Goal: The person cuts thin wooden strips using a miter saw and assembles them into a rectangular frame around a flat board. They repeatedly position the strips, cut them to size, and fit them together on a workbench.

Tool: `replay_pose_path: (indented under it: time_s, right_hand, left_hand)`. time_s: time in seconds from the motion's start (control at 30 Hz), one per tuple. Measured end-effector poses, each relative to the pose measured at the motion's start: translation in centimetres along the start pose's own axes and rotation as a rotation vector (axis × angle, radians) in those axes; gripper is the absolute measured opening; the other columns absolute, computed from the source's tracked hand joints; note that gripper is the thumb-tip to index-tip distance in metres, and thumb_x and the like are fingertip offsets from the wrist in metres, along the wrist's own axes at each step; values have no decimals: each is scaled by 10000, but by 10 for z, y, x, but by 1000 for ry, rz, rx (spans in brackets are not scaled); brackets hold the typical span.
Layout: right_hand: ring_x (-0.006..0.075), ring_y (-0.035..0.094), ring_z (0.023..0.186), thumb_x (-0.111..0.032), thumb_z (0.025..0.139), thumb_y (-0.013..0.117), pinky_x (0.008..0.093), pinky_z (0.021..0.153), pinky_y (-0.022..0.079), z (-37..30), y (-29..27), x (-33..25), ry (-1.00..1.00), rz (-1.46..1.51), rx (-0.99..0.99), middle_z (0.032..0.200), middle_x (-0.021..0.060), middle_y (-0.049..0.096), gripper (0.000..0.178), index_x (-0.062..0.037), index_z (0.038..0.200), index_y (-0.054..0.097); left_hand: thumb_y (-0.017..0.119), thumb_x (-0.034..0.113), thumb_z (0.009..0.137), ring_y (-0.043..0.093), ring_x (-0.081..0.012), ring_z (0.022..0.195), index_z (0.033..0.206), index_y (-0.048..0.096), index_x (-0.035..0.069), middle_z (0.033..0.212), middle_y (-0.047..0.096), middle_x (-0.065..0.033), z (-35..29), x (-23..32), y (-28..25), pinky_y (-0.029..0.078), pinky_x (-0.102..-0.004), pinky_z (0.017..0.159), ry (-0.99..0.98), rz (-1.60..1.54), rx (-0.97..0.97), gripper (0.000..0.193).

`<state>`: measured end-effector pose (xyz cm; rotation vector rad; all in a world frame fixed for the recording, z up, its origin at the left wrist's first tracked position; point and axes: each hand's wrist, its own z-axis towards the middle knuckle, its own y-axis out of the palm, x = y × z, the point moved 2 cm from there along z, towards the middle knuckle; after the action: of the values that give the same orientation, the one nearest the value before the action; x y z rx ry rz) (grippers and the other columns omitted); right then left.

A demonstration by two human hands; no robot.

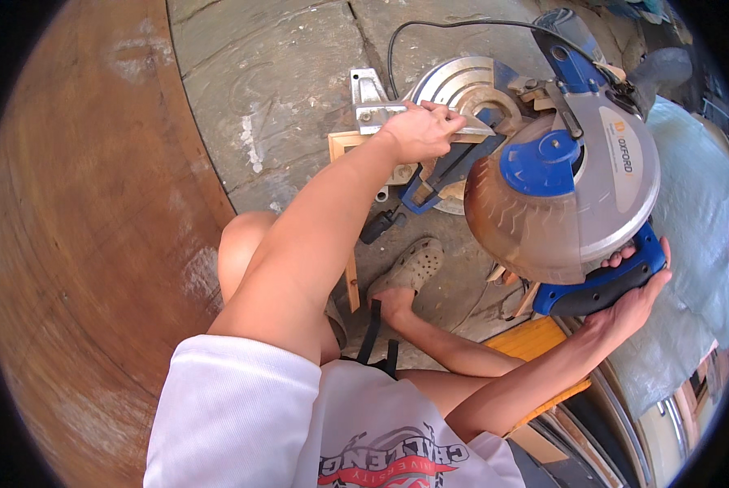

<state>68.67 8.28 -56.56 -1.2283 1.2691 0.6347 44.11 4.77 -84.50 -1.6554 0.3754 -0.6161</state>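
My right hand (624, 305) is wrapped round the blue and black handle (600, 286) of a mitre saw (616, 183), at the right. The saw's head is raised, and a clear guard (523, 215) with a blue hub covers the toothed blade. Further left, my left hand (421, 132) is closed over the saw's metal fence (371, 118), fingers curled over its top edge. A light wooden frame (344, 141) lies against the fence, its corner beside my left wrist. Its far end runs under my hand and forearm, so I cannot tell whether the fingers also grip it.
A large brown wooden board (96, 203) fills the left side. Behind the saw, a black cord (462, 24) loops over the stone floor (275, 73). My foot in a beige clog (417, 264) is near the saw base. Boards and a pale blue sheet (681, 244) lie at right.
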Motion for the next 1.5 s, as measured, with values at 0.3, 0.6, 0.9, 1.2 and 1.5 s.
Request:
replay_pose_path:
  time_s: [0.3,0.6,0.9,1.2,1.5]
  right_hand:
    - [194,588,732,-583,1106,354,326,682,529,-55,6,53,-145,51,98,889,100,617,607,-119,1488,435]
    - [198,580,778,-588,1114,290,335,701,528,-80,14,83,-223,42,162,938,122,603,609,-107,1465,415]
    - [213,562,900,-567,1122,292,373,859,511,-92,14,103,-263,21,182,992,105,604,574,-115,1433,459]
    - [228,577,946,-558,1128,273,411,937,518,-96,19,111,-303,-72,262,1064,150,610,584,-87,1404,480]
    - [243,586,977,-548,1131,279,405,916,548,-98,20,116,-302,-40,279,1101,149,600,582,-75,1395,491]
  left_hand:
    - [630,153,863,614,-407,1075,1019,772,5,1265,501,-166,-1,0,-3,657,-589,688,-15,23,-48,257]
    - [649,163,844,611,-410,1075,910,780,-2,1248,496,-178,-1,0,-3,655,-595,688,-18,-19,8,221]
    - [652,166,845,609,-438,1099,920,778,-18,1242,485,-192,-3,0,-2,650,-602,698,-25,-65,18,235]
    - [650,158,836,633,-437,1045,875,784,-14,1187,498,-195,-3,-1,-4,668,-570,658,-3,-32,43,222]
    - [650,119,824,640,-426,1023,861,774,-33,1174,489,-197,-4,-2,-6,675,-559,646,-5,-9,27,200]
